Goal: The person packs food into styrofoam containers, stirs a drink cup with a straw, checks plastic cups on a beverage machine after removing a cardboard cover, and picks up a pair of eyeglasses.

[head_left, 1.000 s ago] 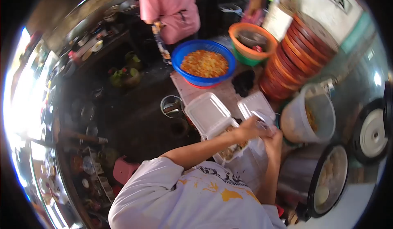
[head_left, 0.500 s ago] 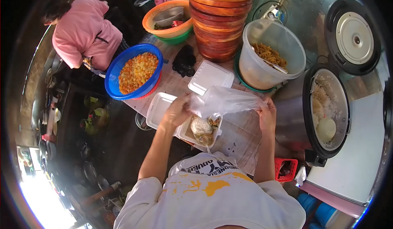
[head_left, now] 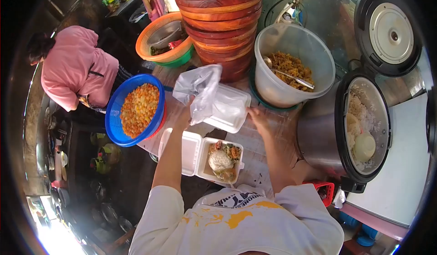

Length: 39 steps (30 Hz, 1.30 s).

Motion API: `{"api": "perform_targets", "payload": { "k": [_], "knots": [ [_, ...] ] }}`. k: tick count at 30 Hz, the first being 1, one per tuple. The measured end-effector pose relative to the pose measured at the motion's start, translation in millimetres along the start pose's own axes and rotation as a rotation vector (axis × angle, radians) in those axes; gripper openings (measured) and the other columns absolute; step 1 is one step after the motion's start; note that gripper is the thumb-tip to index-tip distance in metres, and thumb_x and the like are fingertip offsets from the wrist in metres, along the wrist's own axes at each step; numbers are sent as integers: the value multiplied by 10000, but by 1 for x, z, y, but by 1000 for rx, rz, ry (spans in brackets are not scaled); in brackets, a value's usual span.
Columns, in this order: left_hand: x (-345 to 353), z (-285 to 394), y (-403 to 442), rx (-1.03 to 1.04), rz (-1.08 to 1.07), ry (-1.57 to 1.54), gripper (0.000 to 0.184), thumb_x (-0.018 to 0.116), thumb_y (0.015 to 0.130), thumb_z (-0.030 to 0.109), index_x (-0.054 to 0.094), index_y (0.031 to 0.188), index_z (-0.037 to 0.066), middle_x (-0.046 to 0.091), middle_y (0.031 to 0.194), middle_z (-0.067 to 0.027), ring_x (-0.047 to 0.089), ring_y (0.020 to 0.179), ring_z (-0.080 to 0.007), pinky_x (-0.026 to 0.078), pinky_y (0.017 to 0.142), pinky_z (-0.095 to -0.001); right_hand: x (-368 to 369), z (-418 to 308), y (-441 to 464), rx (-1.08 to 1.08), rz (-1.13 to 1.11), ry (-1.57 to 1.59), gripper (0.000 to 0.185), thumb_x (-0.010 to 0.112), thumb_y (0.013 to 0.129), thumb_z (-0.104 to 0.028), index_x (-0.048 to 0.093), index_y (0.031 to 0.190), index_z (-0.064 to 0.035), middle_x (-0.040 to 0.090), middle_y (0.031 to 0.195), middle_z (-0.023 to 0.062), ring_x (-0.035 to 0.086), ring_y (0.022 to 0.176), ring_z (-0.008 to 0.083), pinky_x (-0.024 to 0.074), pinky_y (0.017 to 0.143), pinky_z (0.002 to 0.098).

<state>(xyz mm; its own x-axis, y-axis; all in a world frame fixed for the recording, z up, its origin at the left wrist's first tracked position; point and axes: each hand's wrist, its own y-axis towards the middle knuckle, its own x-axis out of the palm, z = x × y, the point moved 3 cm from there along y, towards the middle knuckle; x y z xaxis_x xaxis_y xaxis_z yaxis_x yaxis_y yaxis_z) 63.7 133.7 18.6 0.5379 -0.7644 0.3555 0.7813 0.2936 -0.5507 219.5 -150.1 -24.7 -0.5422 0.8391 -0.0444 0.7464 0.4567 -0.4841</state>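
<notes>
My left hand (head_left: 185, 117) is closed on a clear plastic bag (head_left: 200, 89), which hangs over the left part of a closed white foam food box (head_left: 231, 109). The bag hides some of its fingers. At the right edge of that box is my right hand (head_left: 258, 119), fingers stretched toward its side; whether they touch it I cannot tell. Nearer to me lies an open foam box (head_left: 241, 165), its lid folded out to the left. Inside sit a mound of white rice (head_left: 221, 160) and side dishes.
A blue basin (head_left: 110, 114) of diced orange and yellow food stands left. Behind are an orange basket (head_left: 142, 40) and stacked wooden bowls (head_left: 218, 32). To the right are a plastic tub (head_left: 273, 89) with noodle-like food and a large rice cooker (head_left: 321, 123). A person in pink (head_left: 75, 66) is far left.
The bag, earlier stretched between both hands over the open box, now hangs from my left hand above the closed box. My right hand has let go of it and moved to that box's edge.
</notes>
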Motion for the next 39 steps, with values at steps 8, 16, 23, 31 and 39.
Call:
{"api": "perform_targets", "payload": {
  "k": [8,16,23,31,39],
  "knots": [
    [8,-26,31,-10,-9,34,474,444,897,434,544,1100,18,614,974,-126,602,891,-265,474,772,-356,35,16,0,-181,121,297,417,651,768,-83,520,1162,-48,570,1079,87,561,928,199,458,802,327],
    [30,-48,-30,251,107,335,555,428,874,515,602,997,2,625,911,-178,607,863,-320,464,766,-403,-5,72,-52,-72,-187,805,496,638,817,-266,452,1248,-104,559,1132,54,539,1008,184,465,850,335],
    [79,95,-96,656,640,1260,467,483,867,406,641,765,-22,575,628,-241,579,648,-440,451,568,-482,-54,25,-153,129,119,869,614,637,790,-412,442,1278,-95,505,1229,33,507,1069,173,424,911,327],
    [111,146,-96,1103,619,1218,146,545,768,115,511,836,-9,601,825,-243,582,756,-418,463,636,-480,-117,28,-207,154,216,700,659,683,730,-411,477,1236,-44,560,1142,77,532,1035,190,419,902,315],
    [144,124,-92,739,442,1177,402,442,837,419,589,1060,119,595,934,-267,550,935,-429,454,774,-472,-26,-125,-194,73,-403,350,593,644,773,-374,489,1186,21,600,1033,108,587,911,177,462,801,282]
  ]
}}
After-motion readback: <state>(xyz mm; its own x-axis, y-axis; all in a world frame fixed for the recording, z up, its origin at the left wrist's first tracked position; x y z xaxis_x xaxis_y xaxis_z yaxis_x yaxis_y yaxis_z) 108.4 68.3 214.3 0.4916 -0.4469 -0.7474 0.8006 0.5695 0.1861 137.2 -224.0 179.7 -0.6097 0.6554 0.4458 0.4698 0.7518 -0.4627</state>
